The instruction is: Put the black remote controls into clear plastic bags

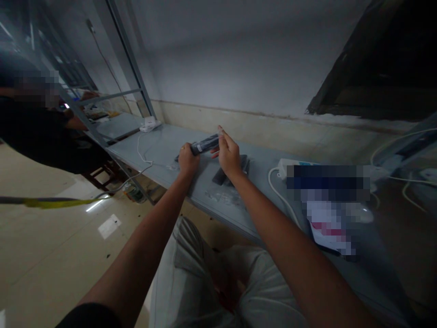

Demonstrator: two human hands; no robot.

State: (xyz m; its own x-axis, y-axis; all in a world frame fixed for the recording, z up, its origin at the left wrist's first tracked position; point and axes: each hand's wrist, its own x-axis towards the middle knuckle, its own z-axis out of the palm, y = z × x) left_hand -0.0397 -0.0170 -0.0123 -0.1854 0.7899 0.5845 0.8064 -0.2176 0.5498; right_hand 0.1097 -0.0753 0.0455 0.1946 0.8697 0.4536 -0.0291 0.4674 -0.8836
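A dark, flat, oblong item in clear plastic wrap (205,144) is held up above the grey bench, tilted with its right end higher. My left hand (189,158) is closed around its left end, and a ring shows on one finger. At the other end, my right hand (229,154) pinches the wrap between thumb and fingers. What the item is cannot be made out. Under my right wrist lies another dark flat piece (221,176) on the bench. Crumpled clear plastic (221,196) sits near the front edge, partly hidden by my right forearm.
The narrow grey bench (164,141) runs along the wall. A white charger-like block (150,124) with a cable stands at its left. To the right are a white power strip (285,167) and a blurred-out phone-like object (326,228). A person in black (41,132) sits at far left.
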